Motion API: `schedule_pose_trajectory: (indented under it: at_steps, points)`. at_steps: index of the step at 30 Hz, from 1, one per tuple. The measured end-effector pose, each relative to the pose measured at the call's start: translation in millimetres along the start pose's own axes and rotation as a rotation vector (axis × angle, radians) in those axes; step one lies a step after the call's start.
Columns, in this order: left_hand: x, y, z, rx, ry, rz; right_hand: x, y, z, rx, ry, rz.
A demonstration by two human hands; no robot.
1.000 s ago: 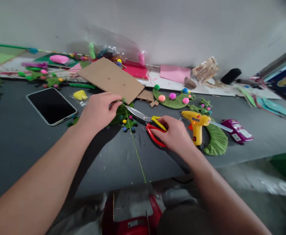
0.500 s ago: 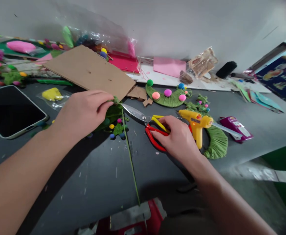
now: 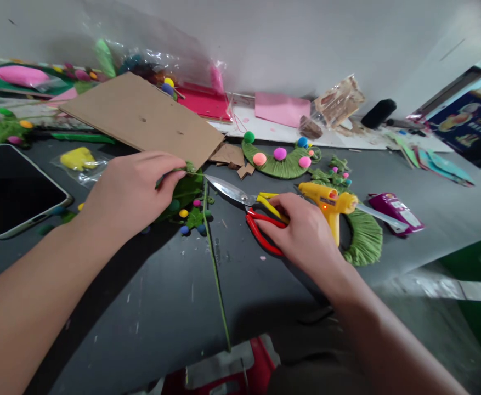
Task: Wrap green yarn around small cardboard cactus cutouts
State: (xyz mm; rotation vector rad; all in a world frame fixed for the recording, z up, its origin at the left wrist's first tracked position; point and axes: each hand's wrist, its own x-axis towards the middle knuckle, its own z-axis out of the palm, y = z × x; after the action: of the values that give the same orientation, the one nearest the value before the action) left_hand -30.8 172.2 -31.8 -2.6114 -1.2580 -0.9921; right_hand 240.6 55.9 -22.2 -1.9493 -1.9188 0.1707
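My left hand [image 3: 139, 189] is closed in a pinch on a small green yarn-wrapped piece [image 3: 190, 167], mostly hidden by the fingers. My right hand [image 3: 306, 227] grips scissors [image 3: 260, 211] with one red and one yellow handle. Their blades look closed, and the tip points left, just short of the pinched piece. From near the tip a length of green yarn [image 3: 215, 269] runs down over the dark table to its front edge. Below the left fingers lie a dark green leaf-like piece [image 3: 188, 192] and a green star [image 3: 194, 218] with small coloured pompoms.
Right of the scissors are a yellow glue gun [image 3: 326, 200] with its light on, a green yarn-wrapped ring [image 3: 363, 241] and a purple packet [image 3: 394, 214]. Behind lie a pompom-trimmed green crescent [image 3: 281, 164] and brown cardboard [image 3: 145, 112]. A phone [image 3: 13, 189] rests at left.
The gap between the scissors' tip and the piece in my left hand has widened slightly. My view has shifted a little to the right. Both hands keep their hold.
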Motion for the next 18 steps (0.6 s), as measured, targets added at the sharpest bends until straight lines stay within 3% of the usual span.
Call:
schedule_pose_trajectory:
  at_steps: [9, 18]
  points:
    - [-0.5, 1.3, -2.8, 0.0, 0.011, -0.026, -5.6, -7.7, -9.8, -0.016, -0.081, 0.024]
    - [-0.3, -2.6, 1.4, -0.005, 0.002, 0.009, -5.5, -13.8, -14.9, 0.05, -0.04, 0.054]
